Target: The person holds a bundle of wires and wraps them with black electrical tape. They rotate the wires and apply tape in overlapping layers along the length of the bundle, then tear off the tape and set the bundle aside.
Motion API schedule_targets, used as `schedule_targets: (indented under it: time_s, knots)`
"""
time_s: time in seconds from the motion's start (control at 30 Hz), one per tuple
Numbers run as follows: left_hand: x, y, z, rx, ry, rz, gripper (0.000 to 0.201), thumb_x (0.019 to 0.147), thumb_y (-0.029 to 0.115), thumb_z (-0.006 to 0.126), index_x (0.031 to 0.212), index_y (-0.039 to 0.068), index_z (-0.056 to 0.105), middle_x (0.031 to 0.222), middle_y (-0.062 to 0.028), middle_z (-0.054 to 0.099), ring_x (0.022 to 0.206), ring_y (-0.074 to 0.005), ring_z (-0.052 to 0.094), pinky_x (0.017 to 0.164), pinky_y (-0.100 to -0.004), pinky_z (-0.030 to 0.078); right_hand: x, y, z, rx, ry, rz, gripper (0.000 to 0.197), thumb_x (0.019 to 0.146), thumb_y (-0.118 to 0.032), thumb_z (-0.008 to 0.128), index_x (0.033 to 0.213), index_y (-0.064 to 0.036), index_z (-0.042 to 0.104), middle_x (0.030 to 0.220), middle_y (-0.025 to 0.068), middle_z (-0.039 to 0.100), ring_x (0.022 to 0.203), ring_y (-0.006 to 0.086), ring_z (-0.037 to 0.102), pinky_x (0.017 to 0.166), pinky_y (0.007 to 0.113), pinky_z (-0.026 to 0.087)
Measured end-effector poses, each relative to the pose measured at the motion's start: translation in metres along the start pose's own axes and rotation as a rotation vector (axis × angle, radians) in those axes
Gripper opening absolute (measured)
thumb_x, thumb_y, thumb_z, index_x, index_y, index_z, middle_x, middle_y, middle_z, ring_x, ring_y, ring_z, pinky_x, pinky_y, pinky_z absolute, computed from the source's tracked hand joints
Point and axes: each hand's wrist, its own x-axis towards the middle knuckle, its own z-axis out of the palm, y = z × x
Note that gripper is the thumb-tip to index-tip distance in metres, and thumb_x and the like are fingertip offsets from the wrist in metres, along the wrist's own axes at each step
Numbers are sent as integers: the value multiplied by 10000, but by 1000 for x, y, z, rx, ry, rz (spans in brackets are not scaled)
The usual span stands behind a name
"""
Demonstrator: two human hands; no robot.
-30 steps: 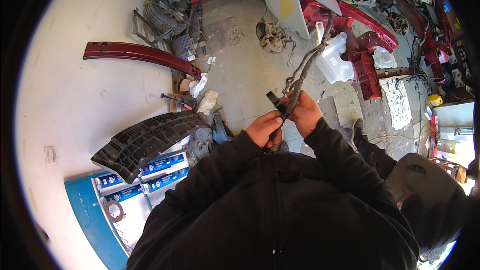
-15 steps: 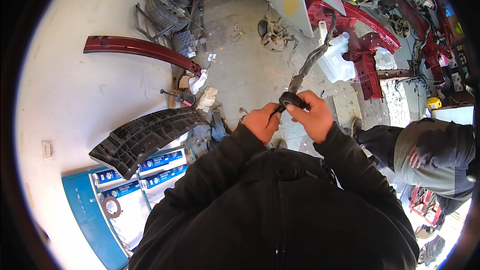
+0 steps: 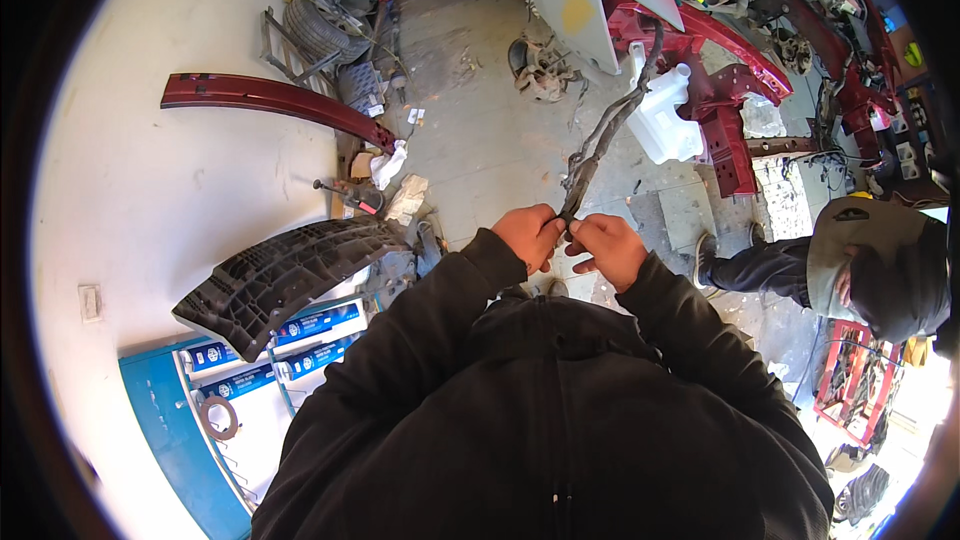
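Note:
A dark wiring harness (image 3: pixel 603 135), wrapped in black tape, runs from the red car body down to my hands. My left hand (image 3: pixel 530 238) is closed around its near end, with thumb and forefinger pinched. My right hand (image 3: pixel 612 248) pinches at the same spot with thumb and forefinger, its other fingers loosely curled. The two fingertips almost meet, and what lies exactly between them is small and partly hidden. No roll of black tape shows in either hand now.
Ahead stand a grey fender (image 3: pixel 590 0), a white plastic reservoir (image 3: pixel 665 120) and a red car frame (image 3: pixel 725 135). A black plastic panel (image 3: pixel 290 275), a red beam (image 3: pixel 270 100) and a blue rack (image 3: pixel 165 430) are left. Another person (image 3: pixel 850 265) is close on the right.
The black tape roll in my right hand has gone out of sight. My hands have drawn closer together on the harness end. The person at the right has bent and shifted.

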Motion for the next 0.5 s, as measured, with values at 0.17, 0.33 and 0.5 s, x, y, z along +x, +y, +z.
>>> schedule_targets:
  time_s: [0.17,0.33,0.5]
  knots:
    - [-1,-1,9,-222,45,86,337,1154,318,541,1040,19,648,720,-25,592,572,-136,545,541,-320,456,8,15,-5,103,2,-37,344,1108,-288,588,1239,8,705,1118,95,723,1084,197,704,811,410,644]
    - [-13,-2,16,-825,-13,-125,312,1152,337,547,1081,47,637,714,7,495,547,-96,386,520,-284,339,24,11,-10,114,-172,-81,357,1119,-282,555,1333,-13,649,1206,89,704,1172,201,677,857,441,661]
    - [-17,4,10,-834,-49,-131,316,1155,356,532,1092,64,637,725,5,498,534,-92,367,550,-293,372,42,-14,-26,-96,-381,-63,346,1111,-243,546,1372,-34,636,1274,87,678,1252,203,638,870,435,671]
